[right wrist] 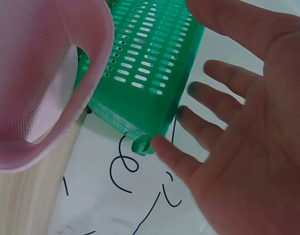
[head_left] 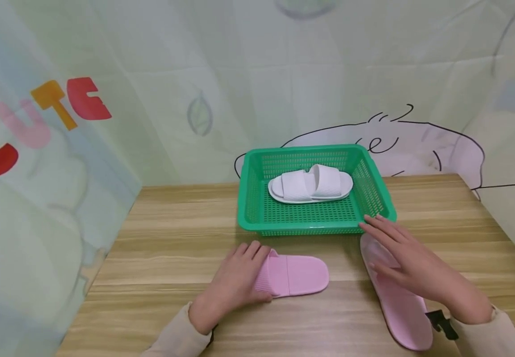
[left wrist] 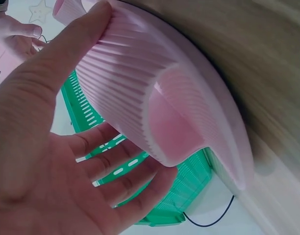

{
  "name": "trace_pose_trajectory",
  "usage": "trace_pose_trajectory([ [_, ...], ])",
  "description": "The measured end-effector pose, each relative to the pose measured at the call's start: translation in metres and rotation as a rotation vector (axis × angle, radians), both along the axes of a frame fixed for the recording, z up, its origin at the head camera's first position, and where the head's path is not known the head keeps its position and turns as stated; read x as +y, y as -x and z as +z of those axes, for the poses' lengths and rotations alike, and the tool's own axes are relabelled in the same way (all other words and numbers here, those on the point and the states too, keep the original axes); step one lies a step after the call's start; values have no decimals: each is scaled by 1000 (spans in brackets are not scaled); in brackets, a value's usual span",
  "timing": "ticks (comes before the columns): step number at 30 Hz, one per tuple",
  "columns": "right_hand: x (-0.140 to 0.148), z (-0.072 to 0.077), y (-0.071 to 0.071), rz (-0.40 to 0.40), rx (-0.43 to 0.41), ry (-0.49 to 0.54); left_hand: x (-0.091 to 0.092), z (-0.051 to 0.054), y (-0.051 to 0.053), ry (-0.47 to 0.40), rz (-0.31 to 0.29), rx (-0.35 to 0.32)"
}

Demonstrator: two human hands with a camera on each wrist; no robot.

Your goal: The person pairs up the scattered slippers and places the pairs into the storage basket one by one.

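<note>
Left hand point(head_left: 237, 275) grips pink slipper point(head_left: 306, 275); white slippers point(head_left: 296, 185) occupy green basket point(head_left: 302, 226).

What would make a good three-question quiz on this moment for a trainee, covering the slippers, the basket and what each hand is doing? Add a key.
1. How many pink slippers are outside the green basket?
2. True or false: the right hand has its fingers extended and grips nothing.
3. What does the left hand grip?
A) The basket's rim
B) A white slipper
C) A pink slipper

Key:
1. Two: one at the left hand, the other below the right hand.
2. True.
3. C, across its ribbed strap.
</note>
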State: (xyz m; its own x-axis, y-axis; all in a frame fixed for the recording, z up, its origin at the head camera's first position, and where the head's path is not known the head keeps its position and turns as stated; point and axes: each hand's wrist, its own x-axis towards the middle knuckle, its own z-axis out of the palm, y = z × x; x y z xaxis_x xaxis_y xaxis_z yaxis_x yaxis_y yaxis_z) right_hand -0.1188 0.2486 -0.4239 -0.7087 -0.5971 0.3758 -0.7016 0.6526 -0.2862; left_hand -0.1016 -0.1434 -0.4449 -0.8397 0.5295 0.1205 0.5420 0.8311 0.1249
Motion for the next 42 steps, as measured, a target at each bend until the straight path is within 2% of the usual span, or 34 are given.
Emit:
trace_pose_trajectory([
  [7,-3,5,-5,24,50,47,0,0,-1,-32,-14,-18],
  [10,-3,2,-7,35,49,29,0,1,-2,-36,-8,-25],
  [17,7,-13,-4,17,36,-45,1,2,-3,-14,-10,-16],
  [23,19,-27,-3,4,56,-29,7,3,0,15,-37,-16],
  [30,24,-31,0,-32,-36,-42,10,5,-2,14,-18,-22],
  [35,22,-25,1,-105,-87,-63,8,5,-4,12,-17,-10],
  [42,23,-17,3,-275,-194,-95,6,4,-4,3,-18,8],
])
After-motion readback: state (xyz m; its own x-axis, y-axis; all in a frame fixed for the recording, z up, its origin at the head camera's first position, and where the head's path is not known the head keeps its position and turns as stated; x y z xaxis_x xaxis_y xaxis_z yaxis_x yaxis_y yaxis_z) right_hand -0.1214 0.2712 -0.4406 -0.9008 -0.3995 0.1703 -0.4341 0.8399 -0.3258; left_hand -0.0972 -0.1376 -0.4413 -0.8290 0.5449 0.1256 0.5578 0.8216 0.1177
